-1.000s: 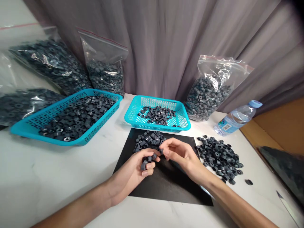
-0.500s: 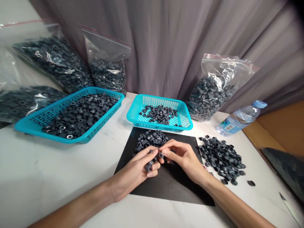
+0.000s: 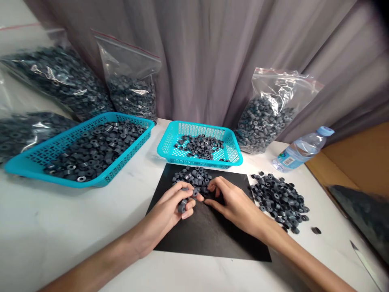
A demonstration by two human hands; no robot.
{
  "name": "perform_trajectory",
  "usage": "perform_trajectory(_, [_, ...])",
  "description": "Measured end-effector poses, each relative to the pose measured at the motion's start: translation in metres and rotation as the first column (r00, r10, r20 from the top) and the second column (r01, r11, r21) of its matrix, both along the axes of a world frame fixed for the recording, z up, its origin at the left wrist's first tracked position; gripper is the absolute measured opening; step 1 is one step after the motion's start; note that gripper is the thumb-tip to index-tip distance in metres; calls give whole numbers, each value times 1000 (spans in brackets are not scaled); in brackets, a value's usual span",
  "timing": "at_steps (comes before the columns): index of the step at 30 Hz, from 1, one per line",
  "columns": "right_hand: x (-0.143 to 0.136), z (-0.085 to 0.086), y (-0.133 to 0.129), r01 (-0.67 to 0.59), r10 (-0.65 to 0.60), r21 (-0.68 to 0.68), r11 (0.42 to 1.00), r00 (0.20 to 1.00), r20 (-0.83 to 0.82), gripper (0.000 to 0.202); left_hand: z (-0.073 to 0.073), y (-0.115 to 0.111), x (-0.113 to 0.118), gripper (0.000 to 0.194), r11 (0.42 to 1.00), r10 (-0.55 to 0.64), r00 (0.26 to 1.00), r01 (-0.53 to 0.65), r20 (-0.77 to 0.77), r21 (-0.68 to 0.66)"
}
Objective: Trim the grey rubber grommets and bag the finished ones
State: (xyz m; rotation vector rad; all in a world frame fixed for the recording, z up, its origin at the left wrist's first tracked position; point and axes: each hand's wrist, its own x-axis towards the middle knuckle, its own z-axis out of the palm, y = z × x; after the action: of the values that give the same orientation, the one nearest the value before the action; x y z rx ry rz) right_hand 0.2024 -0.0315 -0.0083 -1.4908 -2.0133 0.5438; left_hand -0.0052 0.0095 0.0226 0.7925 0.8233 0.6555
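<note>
My left hand (image 3: 173, 202) is closed around several small dark grey rings (image 3: 182, 205), with one more ring (image 3: 195, 192) at its fingertips. Just to the right, my right hand (image 3: 227, 198) has its thumb and fingers apart, and nothing shows between them. Both hands are over a black mat (image 3: 212, 239). A pile of the same grey rings (image 3: 193, 176) lies on the mat's far part, behind my left hand. Beyond the mat is a blue basket (image 3: 200, 163) with a thin layer of dark pieces in it.
A fuller blue basket (image 3: 121, 163) stands at left. Clear bags of pieces (image 3: 132, 95) lean behind it; another bag (image 3: 264, 121) stands at back right. Right of the mat are a loose pile (image 3: 278, 198), a water bottle (image 3: 304, 148) and a pointed blade-like tool (image 3: 361, 259).
My right thumb and fingers have spread and come away from the ring at my left fingertips. The hands are now slightly apart. The whole view has shifted a little.
</note>
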Motion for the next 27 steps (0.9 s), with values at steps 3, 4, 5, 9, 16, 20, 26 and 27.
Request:
perform_trajectory(3, [-4,-4,1,18,-19,-12,1000,999,-46,10,1,2,0,5,999,23,999,-22,-41,28])
perform_trajectory(4, [-4,-4,2,12,-15,-32,999,997,-77,11,1,2,0,4,999,11,999,-10,-48,33])
perform_trajectory(5, [-4,-4,2,2,-8,-52,999,994,-108,12,2,2,0,6,999,-5,999,7,-51,37])
perform_trajectory(9, [-4,-2,3,39,-56,-105,994,984,-166,12,1,1,0,16,994,-74,996,77,-43,82])
perform_trajectory(16, [-7,-6,5,87,-104,-108,990,980,-171,9,0,2,1,18,997,-41,999,43,-28,69])
perform_trajectory(20, [2,0,5,11,-27,-113,994,990,-139,7,-1,1,1,14,994,-65,997,68,-49,83])
perform_trajectory(26, [8,29,-1,-26,-19,-168,985,965,-262,9,-1,-3,0,16,993,-97,993,102,-71,62])
perform_trajectory(27, [6,32,-2,-54,-12,-186,981,941,-337,12,0,-4,0,18,993,-101,993,104,-65,49])
